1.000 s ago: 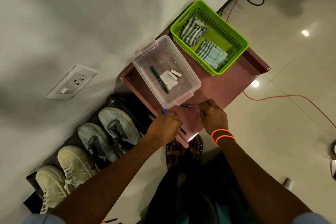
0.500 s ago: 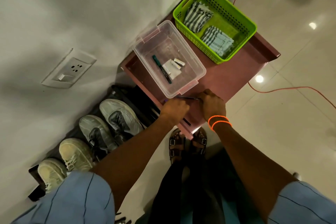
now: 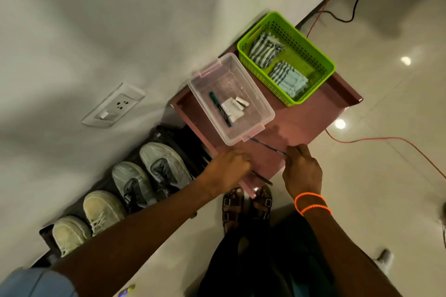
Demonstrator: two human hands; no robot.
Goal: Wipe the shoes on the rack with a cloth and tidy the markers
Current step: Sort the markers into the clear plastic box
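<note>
From the head camera, looking down, a pink table (image 3: 301,125) stands by the wall with a clear box (image 3: 251,94) and a green basket (image 3: 323,65) on it. Two striped cloths (image 3: 287,78) lie folded in the basket. One green pen (image 3: 219,108) is already in the box, next to some small white bits that are too small to name. The right hand (image 3: 303,171) is at the front edge of the table and its fingers pinch the near end of a thin dark pen (image 3: 266,146). That pen lies flat, and its long side runs from the hand up toward the near corner of the box, so the box is just ahead of the right hand, which looks like the next place for it. The left hand (image 3: 228,167) is curled at the table's left front corner; what it holds is hidden, so I cannot tell if it grips anything. Another dark pen (image 3: 261,178) pokes out near the edge beside it, partly covered. Four shoes (image 3: 135,183) sit in a row on the low black rack (image 3: 45,236) by the wall, well left of both hands, and nothing touches them. The rack's far end is cut off by the left arm.
</note>
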